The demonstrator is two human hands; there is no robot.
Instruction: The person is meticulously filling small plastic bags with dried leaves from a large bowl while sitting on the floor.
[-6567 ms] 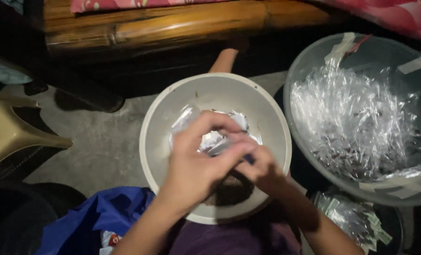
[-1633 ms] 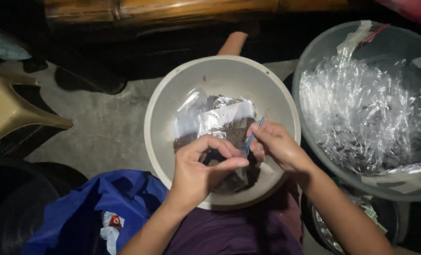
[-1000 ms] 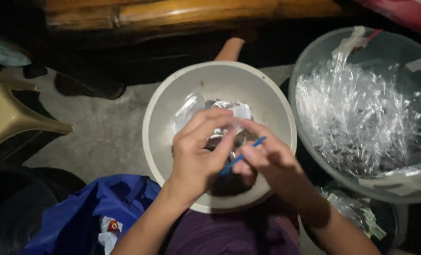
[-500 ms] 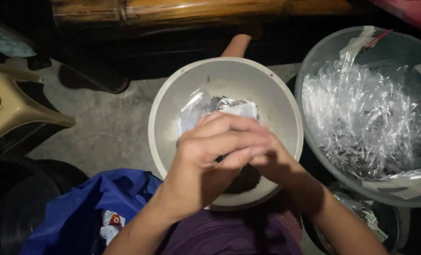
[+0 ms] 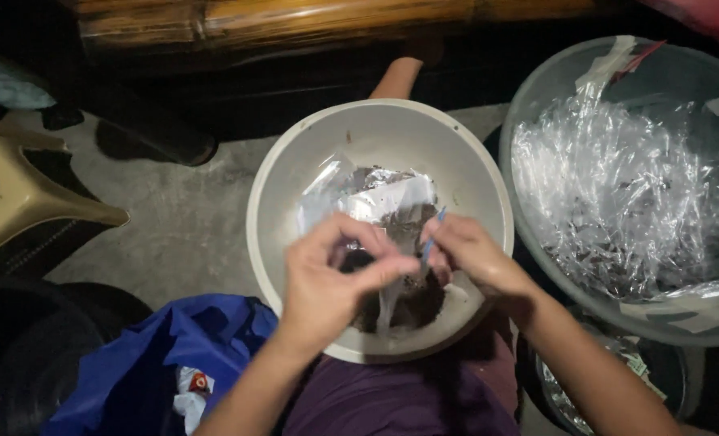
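A white plastic basin (image 5: 295,186) rests on my lap, holding dark soil-like material (image 5: 412,303) and clear plastic bags (image 5: 375,194). My left hand (image 5: 331,278) pinches the top of a small clear plastic pouch (image 5: 387,295) that hangs into the basin. To its right, my right hand (image 5: 472,254) grips a thin blue stick (image 5: 432,236) close to the pouch's mouth. Both hands hover over the near half of the basin, almost touching.
A large clear tub (image 5: 553,81) full of crumpled clear plastic pouches stands at the right. A blue bag (image 5: 157,363) lies at lower left, a beige plastic stool (image 5: 28,198) at the left, a bamboo bench (image 5: 295,16) beyond, and another container of pouches (image 5: 642,371) at lower right.
My hands were clasped together over the basin half a second ago; now they have drawn slightly apart, showing the small pouch in the left and the blue stick in the right.
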